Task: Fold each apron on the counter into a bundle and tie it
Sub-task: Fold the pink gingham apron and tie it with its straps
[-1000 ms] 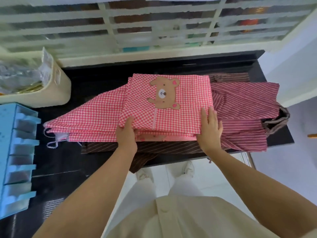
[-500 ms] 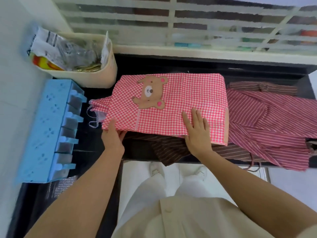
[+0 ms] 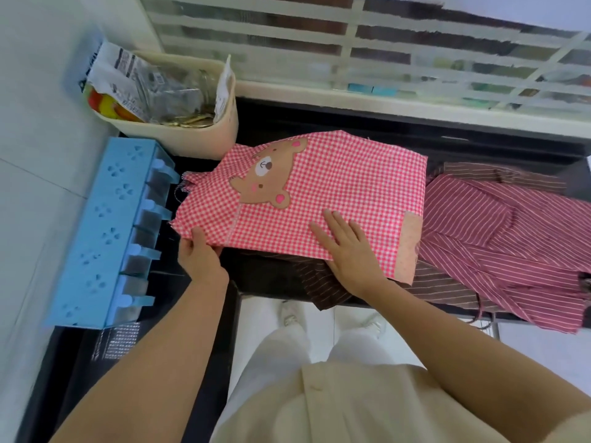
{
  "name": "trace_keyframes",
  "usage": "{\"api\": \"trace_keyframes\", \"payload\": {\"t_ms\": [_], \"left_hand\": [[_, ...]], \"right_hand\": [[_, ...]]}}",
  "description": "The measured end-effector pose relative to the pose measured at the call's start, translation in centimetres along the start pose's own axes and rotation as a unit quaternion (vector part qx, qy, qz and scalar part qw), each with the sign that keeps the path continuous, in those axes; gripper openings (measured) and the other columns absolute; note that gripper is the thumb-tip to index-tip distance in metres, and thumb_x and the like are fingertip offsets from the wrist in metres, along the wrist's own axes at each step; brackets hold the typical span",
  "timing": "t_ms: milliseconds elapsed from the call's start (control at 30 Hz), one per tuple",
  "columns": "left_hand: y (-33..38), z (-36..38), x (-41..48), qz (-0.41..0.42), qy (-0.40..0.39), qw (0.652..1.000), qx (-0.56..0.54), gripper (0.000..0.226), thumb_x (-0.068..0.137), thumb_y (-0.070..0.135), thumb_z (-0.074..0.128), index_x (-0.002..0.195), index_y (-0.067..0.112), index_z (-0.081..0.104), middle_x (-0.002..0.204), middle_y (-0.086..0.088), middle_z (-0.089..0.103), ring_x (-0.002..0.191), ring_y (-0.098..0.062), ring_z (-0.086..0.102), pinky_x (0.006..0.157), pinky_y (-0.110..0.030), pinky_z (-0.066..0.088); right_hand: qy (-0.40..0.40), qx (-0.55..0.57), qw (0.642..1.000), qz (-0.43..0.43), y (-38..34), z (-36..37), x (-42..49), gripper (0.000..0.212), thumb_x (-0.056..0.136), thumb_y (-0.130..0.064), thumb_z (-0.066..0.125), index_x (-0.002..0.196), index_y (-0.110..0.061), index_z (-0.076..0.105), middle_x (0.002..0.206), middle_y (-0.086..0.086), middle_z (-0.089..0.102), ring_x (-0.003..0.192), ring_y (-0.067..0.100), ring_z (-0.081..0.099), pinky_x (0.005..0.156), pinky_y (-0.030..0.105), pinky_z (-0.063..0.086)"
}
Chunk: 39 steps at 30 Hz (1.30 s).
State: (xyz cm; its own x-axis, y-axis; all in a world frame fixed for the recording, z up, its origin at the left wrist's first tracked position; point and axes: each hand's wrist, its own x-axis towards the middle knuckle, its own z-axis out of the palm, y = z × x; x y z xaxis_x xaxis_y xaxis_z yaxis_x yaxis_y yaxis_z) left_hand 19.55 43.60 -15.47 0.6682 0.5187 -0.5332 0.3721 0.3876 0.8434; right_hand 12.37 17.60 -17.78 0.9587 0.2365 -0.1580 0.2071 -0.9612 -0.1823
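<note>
A pink checked apron [image 3: 345,190] with a brown bear patch lies folded into a rectangle on the black counter [image 3: 319,129]. My left hand [image 3: 200,255] grips its near left corner, thumb on top and fingers hidden beneath the cloth. My right hand [image 3: 348,247] presses flat on the near right part, fingers straight. A maroon striped apron [image 3: 499,238] lies crumpled to the right. A brown striped apron [image 3: 323,282] sits underneath and hangs over the counter's front edge.
A cream tub [image 3: 179,135] full of packets stands at the back left, touching the pink apron's corner. A blue plastic rack [image 3: 105,231] lines the left wall. A barred window [image 3: 383,52] runs behind the counter. White floor [image 3: 543,350] lies below the front edge.
The loose left part of the pink apron has been folded in, leaving a shorter rectangle. My left hand moved left to its corner. My right hand slid left along the near edge. The view swung left.
</note>
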Motion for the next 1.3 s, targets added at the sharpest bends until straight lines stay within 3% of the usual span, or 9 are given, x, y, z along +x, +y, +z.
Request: {"api": "trace_keyframes", "payload": {"t_ms": [167,267,367,433,500,667,967,1200,1300], "left_hand": [[0.0,0.7,1.0,-0.031,0.061,0.985,0.158,0.049,0.102,0.028,0.046,0.147,0.014,0.032,0.143,-0.013,0.044,0.124,-0.027,0.050,0.102,-0.042,0.045],[0.1,2.1,-0.8,0.072,0.138,0.890,0.429,0.066,0.088,0.024,0.063,0.144,0.009,0.032,0.145,-0.017,0.033,0.129,-0.033,0.036,0.105,-0.042,0.031],[-1.1,3.9,-2.9,0.275,-0.030,0.837,0.471,0.049,0.082,0.013,0.066,0.128,0.010,0.049,0.134,-0.018,0.042,0.123,-0.034,0.039,0.103,-0.043,0.031],[-2.4,4.9,-3.8,0.313,-0.170,0.779,0.515,0.041,0.086,0.017,0.064,0.125,0.014,0.054,0.132,-0.016,0.042,0.121,-0.031,0.039,0.102,-0.038,0.032],[-3.7,5.7,-4.5,0.311,-0.242,0.733,0.554,0.046,0.089,0.026,0.063,0.133,0.024,0.051,0.136,-0.012,0.037,0.123,-0.028,0.036,0.103,-0.038,0.031],[-5.5,6.7,-6.0,0.328,-0.263,0.684,0.596,0.052,0.091,0.033,0.061,0.141,0.027,0.045,0.145,-0.013,0.032,0.127,-0.030,0.033,0.105,-0.040,0.029],[-9.5,12.3,-12.3,0.372,-0.241,0.661,0.605,0.048,0.091,0.034,0.057,0.137,0.023,0.048,0.135,-0.014,0.037,0.122,-0.031,0.037,0.104,-0.046,0.033],[-16.1,17.2,-20.4,0.337,-0.318,0.646,0.607,0.048,0.092,0.028,0.058,0.138,0.026,0.047,0.146,-0.011,0.031,0.129,-0.030,0.032,0.109,-0.042,0.026],[-16.2,17.7,-21.4,0.335,-0.290,0.705,0.554,0.035,0.090,0.019,0.060,0.125,0.020,0.060,0.133,-0.009,0.045,0.122,-0.028,0.041,0.108,-0.040,0.031]], "right_hand": [[-0.003,0.166,0.986,0.019,0.2,-1.8,0.0,0.073,0.093,-0.066,0.021,0.156,-0.028,0.017,0.165,0.002,0.008,0.151,0.018,0.004,0.121,0.050,0.004],[0.162,0.269,0.927,0.203,1.7,-3.3,-0.7,0.059,0.098,-0.051,0.035,0.150,-0.022,0.034,0.159,0.000,0.028,0.147,0.017,0.022,0.118,0.046,0.010],[0.183,0.255,0.824,0.471,5.0,-4.1,-1.2,0.062,0.095,-0.038,0.055,0.148,-0.016,0.032,0.153,0.006,0.034,0.141,0.025,0.031,0.116,0.049,0.019],[0.171,0.352,0.731,0.559,6.6,-4.7,-2.0,0.056,0.094,-0.041,0.054,0.139,-0.011,0.041,0.132,0.007,0.050,0.124,0.028,0.049,0.103,0.048,0.039],[0.135,0.508,0.640,0.560,7.6,-5.0,-2.6,0.046,0.095,-0.049,0.051,0.124,-0.013,0.051,0.111,0.001,0.060,0.101,0.022,0.060,0.087,0.042,0.047],[0.011,0.669,0.557,0.493,9.7,-5.7,-3.7,0.051,0.088,-0.057,0.060,0.124,-0.022,0.050,0.115,0.003,0.066,0.104,0.029,0.066,0.095,0.051,0.051],[0.125,0.605,0.678,0.398,18.1,-9.5,-9.6,0.017,0.095,-0.031,0.060,0.107,-0.019,0.062,0.104,0.005,0.072,0.091,0.023,0.072,0.079,0.041,0.059],[0.124,0.325,0.778,0.524,29.2,-8.7,-16.7,0.030,0.091,-0.031,0.062,0.113,-0.010,0.057,0.103,0.007,0.063,0.097,0.030,0.060,0.080,0.037,0.045],[0.093,0.128,0.844,0.513,29.9,-8.7,-15.3,0.046,0.091,-0.026,0.058,0.133,-0.011,0.045,0.132,0.015,0.049,0.120,0.033,0.045,0.100,0.046,0.037]]}}
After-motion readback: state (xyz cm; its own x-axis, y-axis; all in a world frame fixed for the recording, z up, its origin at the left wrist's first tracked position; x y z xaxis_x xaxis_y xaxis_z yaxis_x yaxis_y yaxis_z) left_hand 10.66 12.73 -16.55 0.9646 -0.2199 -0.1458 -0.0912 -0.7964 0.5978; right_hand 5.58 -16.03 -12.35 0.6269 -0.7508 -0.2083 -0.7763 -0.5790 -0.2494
